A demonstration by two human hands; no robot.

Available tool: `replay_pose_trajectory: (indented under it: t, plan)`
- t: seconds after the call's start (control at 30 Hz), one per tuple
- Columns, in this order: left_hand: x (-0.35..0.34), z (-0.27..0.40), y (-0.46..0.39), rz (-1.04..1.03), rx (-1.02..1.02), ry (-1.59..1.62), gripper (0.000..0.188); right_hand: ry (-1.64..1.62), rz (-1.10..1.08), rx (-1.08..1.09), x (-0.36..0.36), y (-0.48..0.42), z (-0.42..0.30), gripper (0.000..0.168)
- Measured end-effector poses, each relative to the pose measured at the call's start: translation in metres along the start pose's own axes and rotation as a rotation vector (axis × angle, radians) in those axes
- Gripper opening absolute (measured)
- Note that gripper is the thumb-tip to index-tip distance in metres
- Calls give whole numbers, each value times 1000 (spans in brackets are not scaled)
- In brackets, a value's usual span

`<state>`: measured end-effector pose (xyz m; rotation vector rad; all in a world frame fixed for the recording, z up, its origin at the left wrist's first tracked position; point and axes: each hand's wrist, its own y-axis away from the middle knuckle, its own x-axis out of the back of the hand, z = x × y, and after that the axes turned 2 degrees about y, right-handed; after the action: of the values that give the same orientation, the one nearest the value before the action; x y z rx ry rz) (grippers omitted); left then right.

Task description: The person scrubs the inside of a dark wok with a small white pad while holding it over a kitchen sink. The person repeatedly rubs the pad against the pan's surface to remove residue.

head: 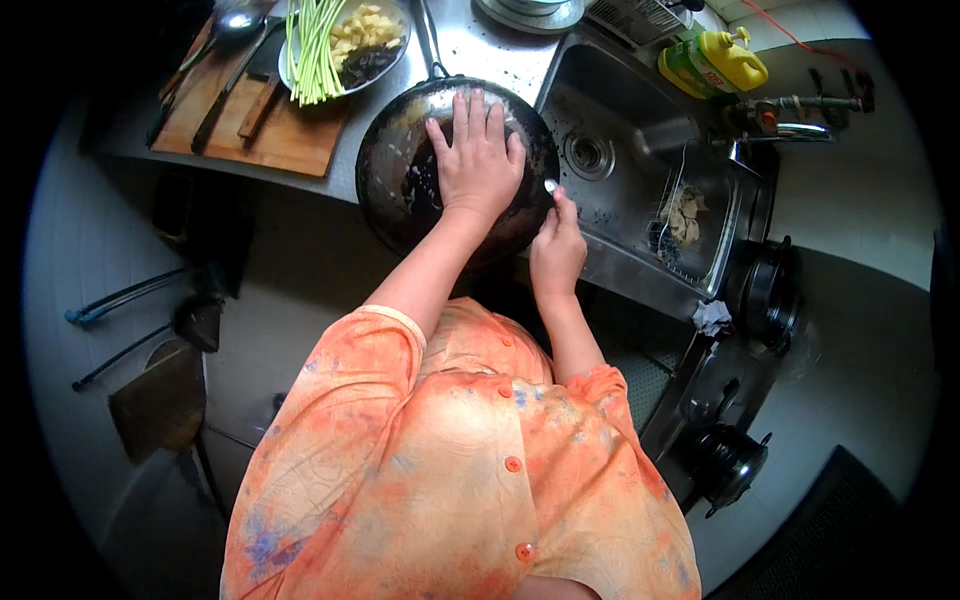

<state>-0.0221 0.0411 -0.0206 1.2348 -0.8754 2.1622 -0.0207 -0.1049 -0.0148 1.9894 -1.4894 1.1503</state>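
Note:
A blackened wok, seemingly bottom up, rests at the counter's front edge beside the sink, its long metal handle pointing away from me. My left hand lies flat on it with fingers spread. At the wok's right edge, my right hand grips a small shiny metal tool; most of it is hidden in my fingers, so its kind is unclear. Whitish and dark patches mark the wok's surface.
To the left, a wooden cutting board holds a cleaver and a spatula, near a bowl of green stalks, diced pieces and dark food. The steel sink has dark specks and a wire rack. A yellow pump bottle stands behind.

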Motion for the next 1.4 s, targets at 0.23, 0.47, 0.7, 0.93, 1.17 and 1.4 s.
replay_pose_trajectory:
  t: [0.23,0.47,0.7,0.93,1.17,1.4]
  plan:
    - [1,0,-2,17,-20,-18,50,-58,-32,1,3,4,-9,29]
    - [3,3,-2,-26,4,-1,51,-119,-141,-31,10,20,-6,27]
    - [2,-3,0,-22,-1,-1,51,-119,-125,-90,6,-23,-15,27]
    - [4,-2,-5,9,-5,-25,50,-13,-200,-46,19,-15,-14,27]
    - [2,-1,-6,10,4,-63,51,-35,-114,69,15,1,-3,26]
    - [-2,-3,-2,1,3,-60,51,-2,-179,-35,14,-26,-5,26]
